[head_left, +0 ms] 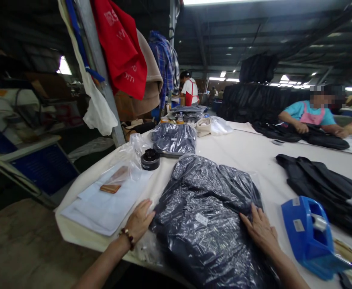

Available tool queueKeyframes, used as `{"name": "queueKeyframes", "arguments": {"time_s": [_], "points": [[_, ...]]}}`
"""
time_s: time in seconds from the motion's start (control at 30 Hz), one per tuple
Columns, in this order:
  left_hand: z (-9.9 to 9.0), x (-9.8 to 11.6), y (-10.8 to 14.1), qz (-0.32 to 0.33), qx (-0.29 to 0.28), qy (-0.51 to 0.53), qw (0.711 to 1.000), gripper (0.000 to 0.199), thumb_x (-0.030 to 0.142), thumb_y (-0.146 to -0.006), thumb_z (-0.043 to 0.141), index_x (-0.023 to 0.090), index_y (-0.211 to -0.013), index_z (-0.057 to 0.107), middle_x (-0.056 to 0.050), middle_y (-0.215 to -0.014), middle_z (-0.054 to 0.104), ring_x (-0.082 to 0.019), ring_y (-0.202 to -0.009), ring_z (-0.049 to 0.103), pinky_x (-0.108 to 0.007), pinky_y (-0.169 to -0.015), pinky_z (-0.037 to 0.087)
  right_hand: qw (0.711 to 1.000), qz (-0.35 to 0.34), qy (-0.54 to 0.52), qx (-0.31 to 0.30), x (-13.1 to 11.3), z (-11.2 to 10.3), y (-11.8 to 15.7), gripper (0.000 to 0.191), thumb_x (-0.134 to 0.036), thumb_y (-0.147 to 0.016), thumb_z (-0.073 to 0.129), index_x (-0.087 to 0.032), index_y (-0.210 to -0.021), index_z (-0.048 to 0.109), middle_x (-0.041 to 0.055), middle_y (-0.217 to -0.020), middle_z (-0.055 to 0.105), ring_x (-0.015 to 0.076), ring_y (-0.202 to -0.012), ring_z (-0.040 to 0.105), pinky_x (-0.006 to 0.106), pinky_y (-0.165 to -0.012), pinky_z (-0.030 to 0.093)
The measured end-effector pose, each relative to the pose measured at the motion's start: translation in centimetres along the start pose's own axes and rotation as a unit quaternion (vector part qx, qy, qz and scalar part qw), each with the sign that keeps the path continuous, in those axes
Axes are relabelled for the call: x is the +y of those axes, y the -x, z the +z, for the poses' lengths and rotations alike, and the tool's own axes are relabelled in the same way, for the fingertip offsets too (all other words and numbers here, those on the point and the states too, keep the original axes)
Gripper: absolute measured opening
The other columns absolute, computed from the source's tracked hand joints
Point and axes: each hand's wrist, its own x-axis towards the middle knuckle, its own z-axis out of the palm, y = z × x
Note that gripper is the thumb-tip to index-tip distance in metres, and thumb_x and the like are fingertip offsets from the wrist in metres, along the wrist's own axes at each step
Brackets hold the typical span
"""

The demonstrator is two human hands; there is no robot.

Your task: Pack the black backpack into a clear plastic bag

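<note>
A dark garment in a clear plastic bag (202, 192) lies across the front of the table, its near end reaching the table's edge. A small white label shows on its middle. My left hand (139, 221), with a beaded bracelet at the wrist, rests at the bag's left edge, fingers stretched out. On the bag's right side my right hand (261, 228) lies flat with its fingers spread. Just beyond is another bagged dark garment (174, 138). White sheets (106, 204) with a brown phone-sized item (110, 188) on top lie left of my left hand.
A blue tape dispenser (306, 233) stands right of my right hand, near a black garment (326, 176). A black round container (150, 159) sits at the left. Across the table a person in a pink apron (310, 114) handles black garments. A metal post (103, 72) rises at the left.
</note>
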Motion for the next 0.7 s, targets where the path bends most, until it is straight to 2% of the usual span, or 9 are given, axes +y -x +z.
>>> {"name": "queueKeyframes", "arguments": {"time_s": [0.13,0.2,0.3,0.4,0.47,0.53,0.63,0.7], "points": [[-0.7,1.6,-1.0,-0.039,0.032,-0.020,0.999,0.039,0.029,-0.082,0.040,0.009,-0.112,0.056,-0.017,-0.114,0.062,-0.026,-0.109,0.057,-0.041,-0.095,0.046,0.997,-0.016,0.031,0.072,-0.1,0.6,2.4,0.066,-0.052,-0.081,0.023,-0.014,-0.134,0.033,0.0174,-0.143,0.029,0.0322,-0.132,0.026,0.058,-0.104,0.021],[-0.5,3.0,-0.9,-0.034,0.047,-0.027,0.998,0.044,0.030,-0.084,0.037,0.006,-0.118,0.051,-0.020,-0.124,0.055,-0.028,-0.120,0.048,-0.043,-0.100,0.041,0.995,-0.039,0.046,0.075,-0.4,0.8,3.7,0.065,-0.053,-0.082,0.022,-0.017,-0.134,0.033,0.0160,-0.143,0.030,0.0318,-0.132,0.026,0.058,-0.103,0.022],[1.0,4.6,0.2,0.067,0.048,-0.041,0.996,0.053,0.038,-0.088,0.034,0.010,-0.133,0.036,-0.015,-0.142,0.037,-0.026,-0.134,0.028,-0.044,-0.109,0.029,0.992,-0.091,0.074,0.041,-0.3,1.1,5.1,0.062,-0.053,-0.083,0.023,-0.019,-0.134,0.036,0.0150,-0.143,0.033,0.0329,-0.132,0.027,0.060,-0.101,0.023],[3.6,4.5,1.9,0.189,0.004,-0.080,0.979,0.058,0.046,-0.088,0.033,0.019,-0.139,0.025,-0.010,-0.142,0.037,-0.025,-0.133,0.031,-0.046,-0.108,0.027,0.988,-0.121,0.100,0.008,0.7,1.2,5.6,0.057,-0.052,-0.084,0.025,-0.024,-0.132,0.039,0.0118,-0.143,0.034,0.0332,-0.132,0.026,0.060,-0.100,0.024],[4.9,3.8,2.7,0.212,-0.007,-0.101,0.972,0.059,0.046,-0.088,0.034,0.021,-0.140,0.021,-0.009,-0.142,0.038,-0.025,-0.131,0.033,-0.046,-0.108,0.026,0.987,-0.121,0.108,0.005,1.3,1.3,5.7,0.056,-0.051,-0.085,0.025,-0.025,-0.132,0.039,0.0105,-0.143,0.034,0.0326,-0.133,0.025,0.058,-0.101,0.026],[5.6,3.3,3.2,0.217,0.011,-0.108,0.970,0.058,0.042,-0.089,0.034,0.021,-0.140,0.017,-0.009,-0.143,0.036,-0.025,-0.132,0.032,-0.046,-0.108,0.025,0.985,-0.129,0.110,0.012,1.8,1.5,5.8,0.054,-0.049,-0.086,0.026,-0.025,-0.133,0.039,0.0097,-0.144,0.034,0.0315,-0.133,0.025,0.057,-0.101,0.026],[5.4,3.2,3.3,0.230,0.042,-0.104,0.967,0.058,0.036,-0.089,0.035,0.021,-0.141,0.014,-0.008,-0.142,0.037,-0.025,-0.131,0.033,-0.045,-0.108,0.024,0.984,-0.138,0.114,0.022,1.9,1.8,6.2,0.052,-0.046,-0.087,0.026,-0.025,-0.133,0.038,0.0096,-0.144,0.034,0.0309,-0.133,0.026,0.056,-0.102,0.026],[5.0,3.4,3.3,0.238,0.051,-0.103,0.964,0.057,0.034,-0.089,0.034,0.021,-0.141,0.014,-0.008,-0.143,0.038,-0.024,-0.131,0.033,-0.044,-0.109,0.022,0.984,-0.119,0.123,0.049,1.5,1.8,6.5,0.053,-0.045,-0.088,0.027,-0.021,-0.133,0.038,0.0138,-0.143,0.034,0.0333,-0.132,0.028,0.059,-0.100,0.026]]}}
